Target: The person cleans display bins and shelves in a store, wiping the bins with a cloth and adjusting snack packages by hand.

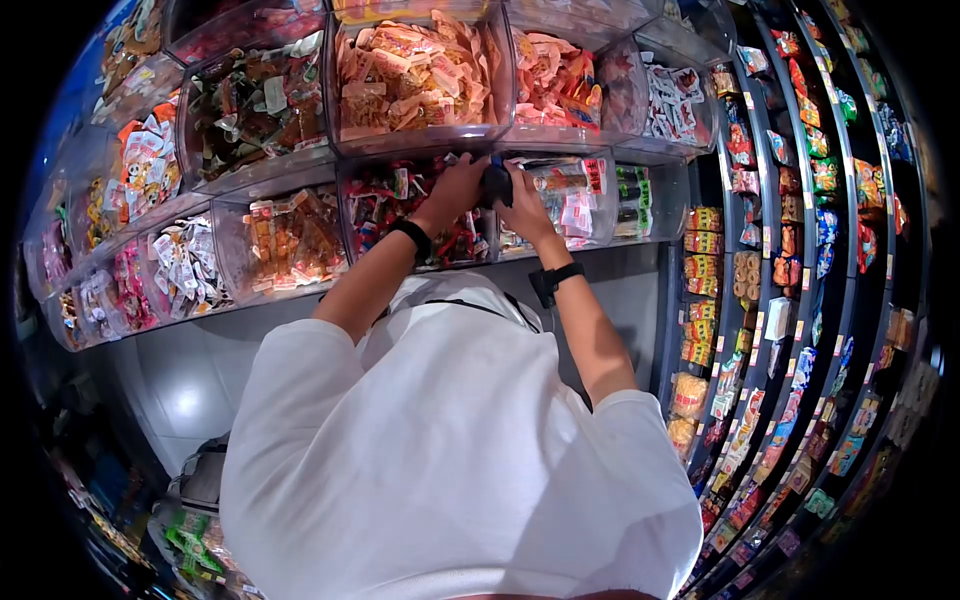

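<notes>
Between the two hands, over the lower row of clear bins, I see a black object [497, 183] with the right hand [522, 208] partly closed on its right side, while the fingers of the left hand [460, 190] meet its left side, how tightly I cannot tell from my end. Just below the grip lie red-wrapped sweets [462, 242], with white packets [578, 212] beside them to the right and orange-toned packets [415, 75] in the bin above. Well out to the right of the grip, tall shelves [766, 200] carry rows of bagged snacks [824, 175]
</notes>
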Available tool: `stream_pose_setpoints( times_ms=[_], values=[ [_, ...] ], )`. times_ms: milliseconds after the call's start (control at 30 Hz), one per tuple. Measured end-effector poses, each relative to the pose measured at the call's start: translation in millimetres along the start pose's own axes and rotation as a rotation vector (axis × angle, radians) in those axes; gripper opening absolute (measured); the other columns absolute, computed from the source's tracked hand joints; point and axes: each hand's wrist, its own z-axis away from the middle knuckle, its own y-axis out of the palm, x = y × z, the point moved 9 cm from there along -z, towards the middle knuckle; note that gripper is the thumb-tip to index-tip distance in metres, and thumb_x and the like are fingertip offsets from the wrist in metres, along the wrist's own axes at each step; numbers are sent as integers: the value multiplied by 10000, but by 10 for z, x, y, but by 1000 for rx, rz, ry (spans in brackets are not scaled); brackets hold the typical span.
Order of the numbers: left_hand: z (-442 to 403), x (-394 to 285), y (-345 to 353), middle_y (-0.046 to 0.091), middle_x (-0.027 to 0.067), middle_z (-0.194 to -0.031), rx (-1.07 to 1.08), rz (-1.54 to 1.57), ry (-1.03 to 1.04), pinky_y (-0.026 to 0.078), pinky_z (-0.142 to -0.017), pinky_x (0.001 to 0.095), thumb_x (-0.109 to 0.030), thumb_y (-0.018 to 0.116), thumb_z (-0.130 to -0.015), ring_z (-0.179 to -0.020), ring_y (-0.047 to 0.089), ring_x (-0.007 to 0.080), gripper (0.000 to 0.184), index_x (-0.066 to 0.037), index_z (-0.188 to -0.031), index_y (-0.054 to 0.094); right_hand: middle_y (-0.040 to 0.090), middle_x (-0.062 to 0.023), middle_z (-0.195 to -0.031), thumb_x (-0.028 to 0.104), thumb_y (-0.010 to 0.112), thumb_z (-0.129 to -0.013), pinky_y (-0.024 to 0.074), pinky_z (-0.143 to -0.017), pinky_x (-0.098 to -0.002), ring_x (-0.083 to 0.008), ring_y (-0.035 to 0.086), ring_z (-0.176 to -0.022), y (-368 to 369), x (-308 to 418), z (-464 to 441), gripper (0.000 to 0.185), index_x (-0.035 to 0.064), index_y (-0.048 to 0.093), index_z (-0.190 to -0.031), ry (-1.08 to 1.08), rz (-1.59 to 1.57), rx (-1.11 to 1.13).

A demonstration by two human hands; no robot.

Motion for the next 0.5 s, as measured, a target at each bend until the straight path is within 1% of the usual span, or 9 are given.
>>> stream_pose_setpoints(
  times_ms=[33,67,167,200,233,300,367,433,500],
  values=[
    [-41,42,-59,563,230,-1042,-85,-12,34,521,-792,499,-132,674,-830,-929,615,444,439,-87,-1247,545,466,-304,-1284,101,708,-759,412,-1047,-474,-507,462,-1202,15,2,-70,741,32,364,-1413,25,-2,-15],
    [-48,80,-86,575,212,-1017,-142,8,39,516,-785,493,-114,670,-822,-926,608,426,348,-74,-1158,589,474,-303,-1270,106,720,-727,429,-1028,-475,-507,478,-1176,29,0,-152,727,30,404,-1377,25,30,-56],
    [36,191,-41,578,211,-1034,-130,93,-32,482,-814,479,-98,676,-817,-975,575,428,355,-40,-1158,596,480,-293,-1266,115,730,-700,450,-998,-479,-499,498,-1149,67,-63,-245,700,38,443,-1333,82,-49,-65],
    [92,198,-50,584,209,-1001,-163,144,9,478,-799,481,-77,667,-804,-953,576,430,336,-31,-1131,607,522,-267,-1237,133,743,-685,468,-971,-481,-464,533,-1128,29,-57,-217,641,40,496,-1269,73,-22,-89],
    [146,242,-17,584,209,-1001,-156,142,3,478,-799,481,-77,667,-804,-953,576,430,336,-31,-1131,607,522,-267,-1237,133,743,-685,468,-971,-481,-464,533,-1128,13,-67,-168,641,40,496,-1269,78,-28,-85],
    [276,139,76,584,211,-978,-54,162,57,479,-813,480,-66,656,-783,-950,578,432,334,-21,-1111,613,572,-245,-1187,134,742,-683,484,-948,-469,-434,578,-1084,15,-11,-47,587,39,540,-1226,25,35,-18],
    [379,77,150,603,220,-1001,26,160,-5,483,-833,475,-62,647,-764,-972,589,428,310,-13,-1069,629,613,-241,-1146,133,745,-680,496,-940,-454,-422,605,-1060,-8,15,183,547,32,570,-1188,81,51,10],
    [478,-72,323,633,236,-954,229,186,56,497,-837,499,-71,642,-757,-948,610,432,264,-14,-1015,645,620,-253,-1152,141,749,-678,501,-941,-445,-430,610,-1060,42,-26,382,548,24,574,-1184,180,19,102],
    [598,-66,465,616,260,-1011,217,172,51,501,-845,490,-88,632,-789,-967,610,446,249,-10,-1026,647,641,-251,-1124,142,745,-686,490,-957,-445,-424,601,-1086,110,-61,537,547,2,586,-1190,191,74,79]
  ],
)
